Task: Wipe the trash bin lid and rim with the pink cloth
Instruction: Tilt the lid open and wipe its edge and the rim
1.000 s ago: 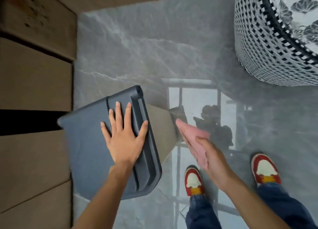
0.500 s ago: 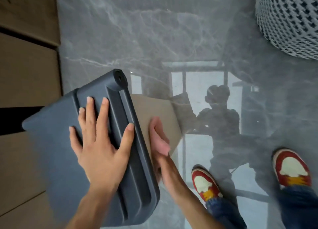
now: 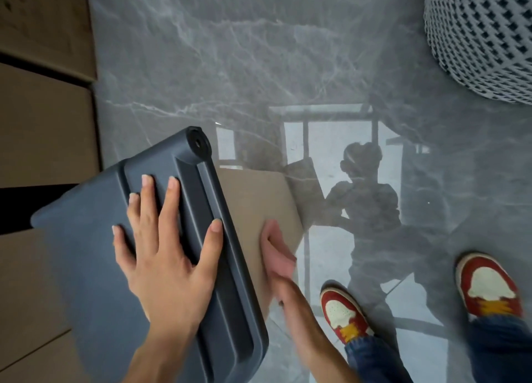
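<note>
The dark grey trash bin lid (image 3: 86,267) fills the lower left, closed over a tan bin body (image 3: 253,210). My left hand (image 3: 164,256) lies flat on the lid with its fingers spread across the ribbed hinge side. My right hand (image 3: 285,285) presses the pink cloth (image 3: 275,253) against the tan side of the bin, just right of the lid's edge. Most of the hand's fingers are hidden behind the cloth.
Brown cabinet fronts (image 3: 43,129) with a dark gap run along the left. A woven black-and-white basket (image 3: 483,37) stands at the top right. My two red-and-cream shoes (image 3: 345,316) rest on the glossy grey marble floor (image 3: 259,51).
My right hand has carried the pink cloth left from open air onto the bin's side beside the lid. The view has shifted, so lid and left hand sit lower left.
</note>
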Demonstrator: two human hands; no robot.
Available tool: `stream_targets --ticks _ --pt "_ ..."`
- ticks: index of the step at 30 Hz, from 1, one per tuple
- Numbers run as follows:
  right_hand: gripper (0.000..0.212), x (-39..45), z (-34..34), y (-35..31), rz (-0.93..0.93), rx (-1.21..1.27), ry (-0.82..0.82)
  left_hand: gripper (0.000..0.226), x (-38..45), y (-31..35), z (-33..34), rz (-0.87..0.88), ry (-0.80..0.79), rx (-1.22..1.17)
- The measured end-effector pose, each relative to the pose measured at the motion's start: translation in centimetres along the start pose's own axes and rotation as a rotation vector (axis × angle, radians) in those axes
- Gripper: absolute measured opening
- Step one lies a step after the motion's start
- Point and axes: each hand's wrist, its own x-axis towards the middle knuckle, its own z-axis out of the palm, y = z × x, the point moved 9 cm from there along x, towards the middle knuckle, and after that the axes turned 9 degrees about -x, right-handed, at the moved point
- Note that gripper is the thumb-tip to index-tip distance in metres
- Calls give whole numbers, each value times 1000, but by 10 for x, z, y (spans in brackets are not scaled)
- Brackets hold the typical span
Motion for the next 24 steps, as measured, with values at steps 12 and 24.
stream_targets --ticks 12,24 --pt "48 27 20 -111 -474 97 -235 73 0 2 1 -4 0 30" --pt "52 27 -2 15 150 -7 13 73 -1 2 0 -1 1 24"
